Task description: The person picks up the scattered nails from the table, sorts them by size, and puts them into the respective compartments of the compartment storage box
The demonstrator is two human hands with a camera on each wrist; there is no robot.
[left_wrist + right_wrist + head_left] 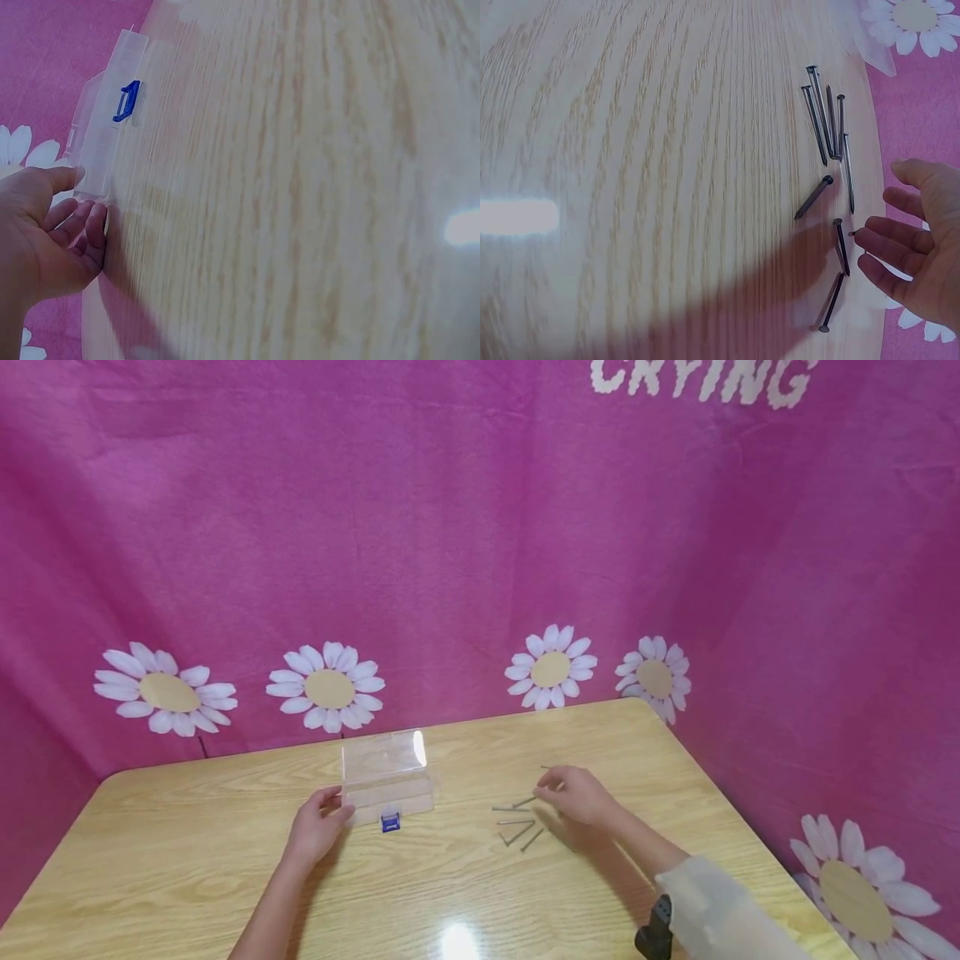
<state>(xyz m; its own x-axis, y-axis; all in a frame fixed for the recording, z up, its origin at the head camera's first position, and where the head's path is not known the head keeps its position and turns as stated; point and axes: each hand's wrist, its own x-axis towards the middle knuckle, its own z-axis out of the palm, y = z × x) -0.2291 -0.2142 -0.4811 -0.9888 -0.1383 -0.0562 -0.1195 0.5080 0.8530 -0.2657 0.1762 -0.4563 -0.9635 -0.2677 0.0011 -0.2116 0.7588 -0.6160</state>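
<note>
A clear plastic box [387,779] with its lid raised and a blue latch [390,823] stands on the wooden table [187,860]. My left hand [328,807] rests against the box's left end. In the left wrist view the thumb and fingertips of that hand [81,201] touch the end of the box [101,142], fingers relaxed. Several dark nails [517,823] lie loose to the right of the box. My right hand [553,787] hovers just over them. The right wrist view shows this hand [877,229] with fingers spread beside the nails [829,124], holding none that I can see.
A pink cloth with white daisies [326,687] hangs behind and to the right of the table. The table's right edge [720,793] lies close to my right arm. A lamp glare [457,939] shows on the near tabletop.
</note>
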